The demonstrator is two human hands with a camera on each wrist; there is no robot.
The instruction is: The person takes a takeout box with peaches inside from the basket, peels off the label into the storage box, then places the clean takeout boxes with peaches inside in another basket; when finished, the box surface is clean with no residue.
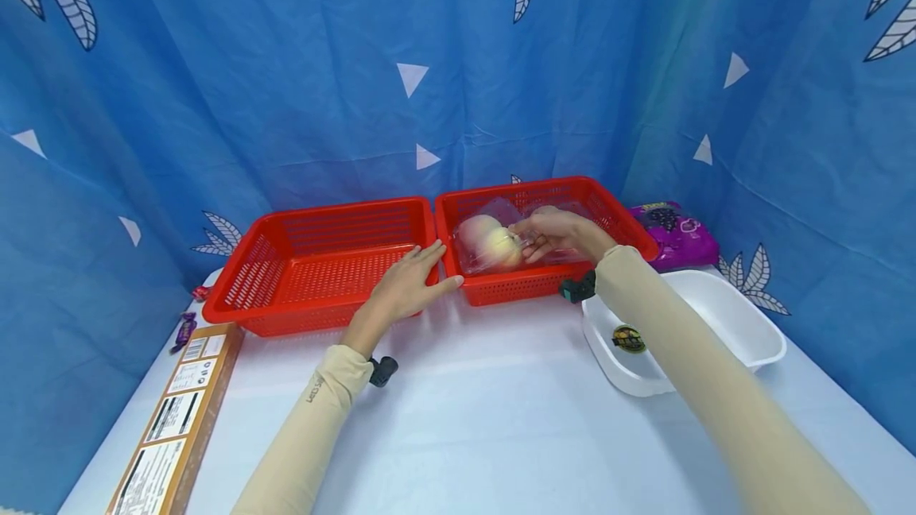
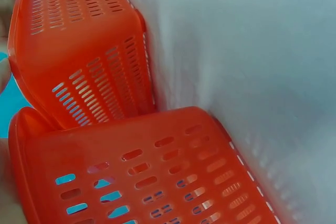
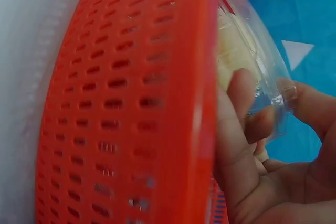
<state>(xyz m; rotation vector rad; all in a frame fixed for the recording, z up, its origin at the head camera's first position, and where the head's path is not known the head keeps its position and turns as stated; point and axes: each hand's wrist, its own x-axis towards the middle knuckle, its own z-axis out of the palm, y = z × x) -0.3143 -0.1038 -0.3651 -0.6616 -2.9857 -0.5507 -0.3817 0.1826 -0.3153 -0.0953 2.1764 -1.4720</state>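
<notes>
In the head view, my right hand (image 1: 549,230) reaches into the right red basket (image 1: 494,291). Its thumb and fingers pinch the edge of a clear plastic pack of round, pale yellow fruit (image 1: 494,243). The right wrist view shows that pinch close up, with the clear pack (image 3: 236,51) beyond the basket's rim; the kind of fruit is unclear. My left hand (image 1: 409,283) rests with straight fingers at the adjoining rims of the right basket and the left red basket (image 1: 286,320). Only slivers of that hand show in the left wrist view.
More clear plastic (image 1: 572,213) lies in the right basket, partly behind my right hand. A white tub (image 1: 737,316) with a dark round sticker and a purple bag (image 1: 676,237) stand to the right. On the left lie a long cardboard box (image 1: 175,420) and small wrapped candies (image 1: 184,332).
</notes>
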